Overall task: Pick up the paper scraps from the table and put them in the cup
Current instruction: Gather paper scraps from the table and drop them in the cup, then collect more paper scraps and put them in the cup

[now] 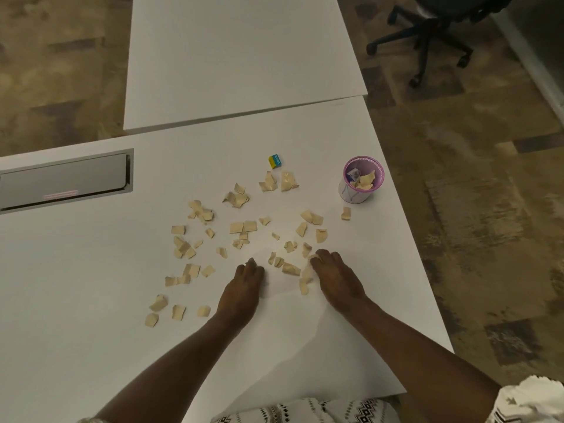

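Both hands palm-down on white desk [91, 300], left hand [244, 288] with fingers bunched on bare surface, grip unclear, right hand [335, 279] fingers pressed onto paper scraps [241, 227], which are scattered mid-desk, a few already in the purple-rimmed cup [361, 180] near the right edge.

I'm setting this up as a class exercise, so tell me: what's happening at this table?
A person is clearing torn paper scraps off a white table into a purple-rimmed cup, which already holds a few. Both hands are down among the scraps: the left hand rests fingertips on the table, the right hand gathers pieces beside it. Most scraps remain scattered.
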Demonstrator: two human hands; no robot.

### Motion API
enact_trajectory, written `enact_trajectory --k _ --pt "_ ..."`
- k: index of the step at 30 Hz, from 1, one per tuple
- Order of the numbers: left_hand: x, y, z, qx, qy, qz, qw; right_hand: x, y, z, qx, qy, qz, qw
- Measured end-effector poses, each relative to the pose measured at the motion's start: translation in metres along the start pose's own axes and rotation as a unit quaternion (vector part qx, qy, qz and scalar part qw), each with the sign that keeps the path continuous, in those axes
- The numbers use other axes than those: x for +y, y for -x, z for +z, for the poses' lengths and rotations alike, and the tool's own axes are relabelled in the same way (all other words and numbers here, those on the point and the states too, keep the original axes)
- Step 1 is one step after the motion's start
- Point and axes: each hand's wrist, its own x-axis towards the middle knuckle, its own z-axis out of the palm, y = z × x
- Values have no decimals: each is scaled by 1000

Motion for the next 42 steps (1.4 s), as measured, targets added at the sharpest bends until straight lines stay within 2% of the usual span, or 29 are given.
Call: enact_trajectory --k 3,7,10,14,18,22,26,28,31,37,42 --pt "7 -6 -5 30 50 -31 998 6 -8 3 14 -115 55 992" --pt "18 -21 -16 74 135 -80 985 7 -16 -16 39 -292 168 941" --pt "27 -36 -31 107 233 -128 958 13 -23 -28 46 -335 226 913" --pt "42 -59 -55 98 336 -196 916 24 -32 -41 43 -392 261 881" --pt "62 -82 -80 79 416 -217 880 36 -42 -56 52 -435 273 857" --pt "93 -115 -102 94 447 -194 868 56 -56 -77 90 -473 280 831" --pt "129 -154 -121 97 489 -165 851 85 -77 -95 153 -462 288 825" --pt "150 -175 -129 102 491 -141 854 99 -90 -103 161 -436 295 835" --pt "178 -203 -135 96 489 -146 855 113 -106 -117 150 -408 306 847" --pt "199 -227 -133 29 514 -177 839 124 -128 -127 87 -372 312 870" --pt "191 -230 -128 21 490 -154 858 132 -131 -123 78 -420 313 848"
